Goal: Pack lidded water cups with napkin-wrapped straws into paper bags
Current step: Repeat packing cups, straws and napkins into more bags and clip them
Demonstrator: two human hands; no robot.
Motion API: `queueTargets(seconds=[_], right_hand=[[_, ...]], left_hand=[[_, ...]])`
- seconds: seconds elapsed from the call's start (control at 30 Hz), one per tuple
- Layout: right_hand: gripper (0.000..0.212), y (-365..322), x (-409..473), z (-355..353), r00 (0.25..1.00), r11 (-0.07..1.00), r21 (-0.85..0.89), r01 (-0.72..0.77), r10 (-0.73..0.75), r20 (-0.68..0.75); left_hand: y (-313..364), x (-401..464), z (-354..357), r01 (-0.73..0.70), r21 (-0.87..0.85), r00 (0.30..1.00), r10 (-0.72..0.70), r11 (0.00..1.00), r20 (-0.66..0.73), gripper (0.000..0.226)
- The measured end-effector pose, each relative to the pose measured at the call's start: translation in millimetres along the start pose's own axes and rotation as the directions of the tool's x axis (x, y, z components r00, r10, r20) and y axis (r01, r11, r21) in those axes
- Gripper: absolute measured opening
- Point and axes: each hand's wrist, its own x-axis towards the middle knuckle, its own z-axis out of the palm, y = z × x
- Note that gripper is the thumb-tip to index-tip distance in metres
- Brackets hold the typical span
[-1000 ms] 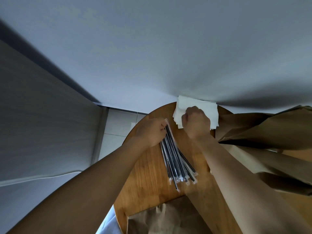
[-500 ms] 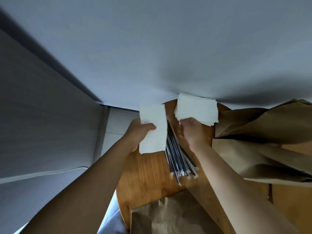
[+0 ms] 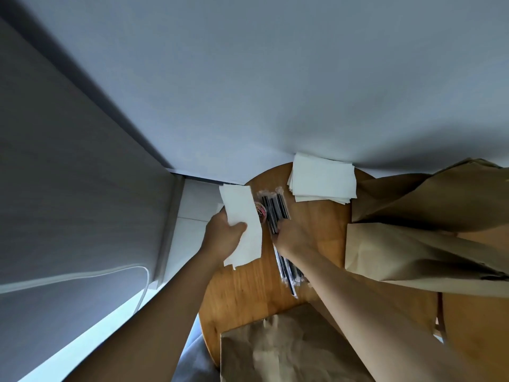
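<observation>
While the left hand point(image 3: 223, 238) holds one white napkin point(image 3: 242, 227) up off the desk point(image 3: 248, 293), thumb across its face and fingers curled behind, the right hand point(image 3: 292, 238) is down on the bundle of straws point(image 3: 275, 213), its fingers bent into the pack near the middle. Whether that grip has already closed on a single straw cannot be told; the fingertips are hidden among the dark, clear-sleeved straws. The bundle lies lengthwise on the round wooden desk, its far end close to the stack of napkins point(image 3: 322, 179) by the wall, its near end passing under the right forearm. Something small and pink shows just behind the held napkin, too obscured to name.

The step in hand looks like the wrapping stage: one napkin is chosen and a straw is being picked out to go with it. The next move calls for separating one sleeve from its neighbours without dragging the rest, then laying it on the napkin so the left hand can roll or fold the paper round it.

Further out, crumpled brown paper bags point(image 3: 429, 216) fill the right side of the desk, and another bag point(image 3: 286, 351) lies at the near edge. No lidded cup is in view, so packing itself seems a good way off.
</observation>
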Motion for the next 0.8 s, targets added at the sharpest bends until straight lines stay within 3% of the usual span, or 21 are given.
queueTargets(seconds=[0.13, 0.23, 0.3, 0.4, 0.47, 0.6, 0.73, 0.8], right_hand=[[0.027, 5.0, -15.8, -11.1, 1.000, 0.975, 0.222, 0.008, -0.007, -0.004], [0.016, 2.4, -36.2, -28.9, 0.996, 0.927, 0.369, 0.070, -0.047, -0.071], [0.019, 0.5, -56.2, -46.9, 0.993, 0.848, 0.520, 0.105, -0.061, -0.101], [0.022, -0.1, -92.7, -73.1, 0.985, 0.636, 0.753, 0.169, -0.141, -0.102], [0.024, 2.9, -117.5, -80.2, 0.968, 0.582, 0.776, 0.244, -0.199, -0.156], [0.027, 14.6, -160.3, -75.9, 0.917, 0.502, 0.768, 0.399, -0.247, -0.315], [0.019, 37.0, -210.6, -74.4, 0.843, 0.549, 0.660, 0.512, -0.171, -0.511], [0.052, 55.9, -231.7, -75.8, 0.847, 0.580, 0.661, 0.476, -0.101, -0.521]], left_hand=[[-0.1, -11.7, 4.3, -0.051, 0.078, 0.999, 0.050, 0.996, 0.013, 0.037], [4.5, -26.0, 6.5, -0.112, 0.127, 0.993, 0.107, 0.986, 0.043, 0.020], [12.5, -41.0, 7.5, -0.160, 0.099, 0.985, 0.153, 0.982, 0.075, 0.013], [28.8, -68.5, 9.7, -0.230, 0.025, 0.965, 0.225, 0.973, 0.136, 0.025], [41.0, -93.5, 12.0, -0.278, -0.008, 0.946, 0.276, 0.960, 0.173, 0.030], [51.9, -145.5, 21.3, -0.380, -0.018, 0.908, 0.377, 0.925, 0.183, 0.015], [56.5, -197.2, 30.9, -0.496, -0.035, 0.851, 0.493, 0.868, 0.182, 0.013], [58.4, -223.4, 35.2, -0.520, -0.082, 0.833, 0.526, 0.850, 0.175, 0.018]])
